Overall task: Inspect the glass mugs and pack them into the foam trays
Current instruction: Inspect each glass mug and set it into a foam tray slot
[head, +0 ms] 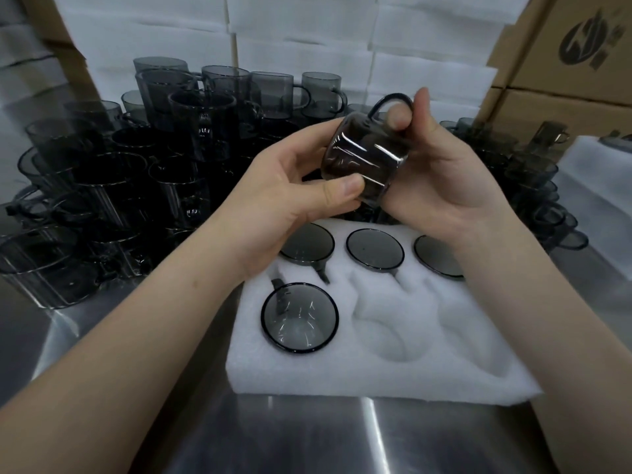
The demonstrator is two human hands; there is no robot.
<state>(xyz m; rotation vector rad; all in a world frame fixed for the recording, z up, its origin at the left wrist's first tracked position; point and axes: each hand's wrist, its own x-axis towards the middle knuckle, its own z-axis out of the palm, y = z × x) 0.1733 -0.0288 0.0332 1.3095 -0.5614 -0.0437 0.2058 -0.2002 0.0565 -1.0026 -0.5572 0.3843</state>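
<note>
1. gripping a smoky glass mug [366,159] from both sides, the two hands hold it up over the far edge of the foam tray [376,371], clear of it.
2. the left hand [294,200] pinches the mug's lower wall, thumb pressed on the near side and fingers curled behind the glass.
3. the right hand [441,186] cups the mug's right side, with one fingertip showing through the handle loop [390,100] and another finger raised beside it.
4. the mug lies tilted, its handle turned up and away to the far side.
5. just below the hands, the tray's far row holds three mugs: the far-left mug [307,242], the far-middle mug [375,249] and the far-right mug [436,256], each seen as a dark round disc; i cannot tell which end is up.
6. in the near row, the near-left mug [300,318] sits in its pocket with its handle pointing far.
7. the near-middle pocket [386,330] and near-right pocket [455,323] show only white foam.
8. the tray rests on a steel table [307,436].
9. to the left and far side stands a crowded pile of mugs [136,159], some stacked; more loose mugs [533,186] sit on the right.
10. a second foam piece [595,186] lies at the right edge.
11. stacked foam sheets [342,35] line the far wall, with cardboard boxes [581,63] at far right.
</note>
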